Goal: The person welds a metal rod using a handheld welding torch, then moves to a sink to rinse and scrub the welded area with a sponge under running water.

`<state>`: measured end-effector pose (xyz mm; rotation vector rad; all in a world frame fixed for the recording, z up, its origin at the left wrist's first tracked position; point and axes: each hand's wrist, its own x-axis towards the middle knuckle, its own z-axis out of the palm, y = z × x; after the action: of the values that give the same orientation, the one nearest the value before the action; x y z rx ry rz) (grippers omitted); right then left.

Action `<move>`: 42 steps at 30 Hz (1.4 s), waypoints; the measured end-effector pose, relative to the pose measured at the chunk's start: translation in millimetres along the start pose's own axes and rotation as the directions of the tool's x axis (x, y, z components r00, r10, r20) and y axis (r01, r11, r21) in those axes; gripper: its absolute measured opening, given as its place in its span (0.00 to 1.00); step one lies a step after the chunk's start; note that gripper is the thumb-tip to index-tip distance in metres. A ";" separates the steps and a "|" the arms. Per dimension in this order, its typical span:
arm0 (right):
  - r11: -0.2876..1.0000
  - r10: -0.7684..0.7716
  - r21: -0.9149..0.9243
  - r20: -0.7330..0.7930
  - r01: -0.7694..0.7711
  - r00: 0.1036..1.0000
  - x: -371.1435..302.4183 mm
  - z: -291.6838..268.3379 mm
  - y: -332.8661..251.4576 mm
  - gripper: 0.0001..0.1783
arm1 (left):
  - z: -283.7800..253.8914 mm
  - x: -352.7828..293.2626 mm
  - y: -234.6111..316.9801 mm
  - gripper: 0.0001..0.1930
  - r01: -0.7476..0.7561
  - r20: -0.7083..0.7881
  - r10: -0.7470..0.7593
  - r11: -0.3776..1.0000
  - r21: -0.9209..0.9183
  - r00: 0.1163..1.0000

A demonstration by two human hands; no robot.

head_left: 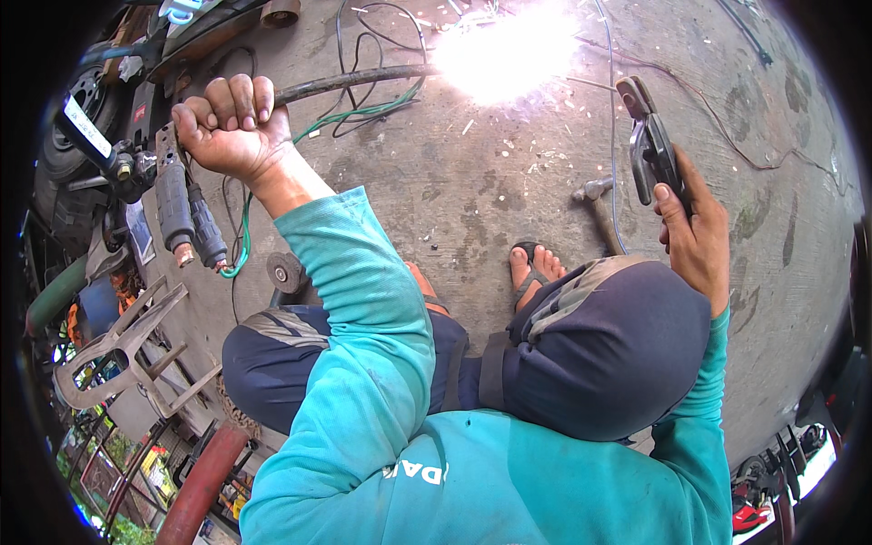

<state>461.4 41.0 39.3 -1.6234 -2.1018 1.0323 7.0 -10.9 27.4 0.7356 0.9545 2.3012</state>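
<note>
My left hand, raised at upper left, has its fingers wrapped round one end of a dark metal rod. The rod's other end disappears into a white welding glare. At right, my right hand grips a black electrode holder. A thin welding electrode runs leftward from the holder's jaws into the same glare. Whether rod and electrode touch is hidden by the light. Small bright sparks surround it on the concrete floor.
A hammer lies by my sandalled foot. Near my left knee is an abrasive wheel. Green cable and dark wires cross the floor. Two grey handles, a worn plastic chair and a red pipe are at left.
</note>
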 end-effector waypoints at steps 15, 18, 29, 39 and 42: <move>0.996 0.044 0.076 0.012 -0.044 0.999 -0.4 2.1 -8.2 0.27 | -12.4 4.9 -0.8 0.23 0.025 0.006 -0.025 0.999 -0.027 1.000; 0.997 0.021 0.074 0.010 -0.022 1.000 0.1 0.8 -10.4 0.27 | 0.3 1.4 -1.5 0.23 0.006 -0.073 -0.006 1.000 0.000 0.997; 0.980 0.077 0.187 -0.039 -0.069 0.996 -1.1 -4.2 -6.7 0.28 | -13.8 7.2 0.0 0.22 0.055 0.018 -0.054 0.995 -0.085 0.998; 0.840 0.224 0.538 -0.465 0.073 0.857 8.9 -93.8 47.6 0.22 | -30.6 11.8 -5.2 0.24 0.080 -0.019 -0.082 0.993 -0.086 0.996; 0.644 0.263 0.737 -0.468 0.208 0.843 18.1 -116.9 90.6 0.21 | -31.8 10.2 -5.6 0.24 0.051 -0.113 -0.056 0.997 -0.049 0.992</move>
<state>592.7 109.6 55.4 -1.2640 -1.0094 1.0880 -19.7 -15.4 6.9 0.5576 0.9560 2.3313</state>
